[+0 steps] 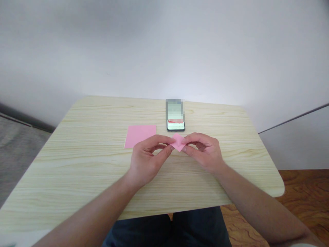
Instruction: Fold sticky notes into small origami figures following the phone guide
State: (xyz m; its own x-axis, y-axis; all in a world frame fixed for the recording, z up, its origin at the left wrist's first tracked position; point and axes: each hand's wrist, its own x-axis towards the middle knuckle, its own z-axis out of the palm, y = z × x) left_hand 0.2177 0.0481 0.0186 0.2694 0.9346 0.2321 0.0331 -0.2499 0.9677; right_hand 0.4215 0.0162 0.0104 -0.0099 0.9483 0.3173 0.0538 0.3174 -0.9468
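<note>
A small piece of folded pink paper (178, 142) is being held over the middle part of the surface (77, 164), between its far and near edges; whether the surface is being touched by it cannot be told. Its left corner is being pinched between the thumb and fingers of the left hand (147, 156), and its right corner is being pinched in the same way by the right hand (207, 152).

Some folding is judged to be done already, since a compact, diamond-like outline is being shown. The shaping is apparently being continued in the fingers, and how many folds are left cannot be told. Toward the far left corner, a flat pink square (141, 134) is being left unfolded, partly hidden by the left hand; whether sheets are being stacked there is unclear. A phone (175, 125) with a lit screen is being kept by the middle of the far edge, just beyond the folded piece.
</note>
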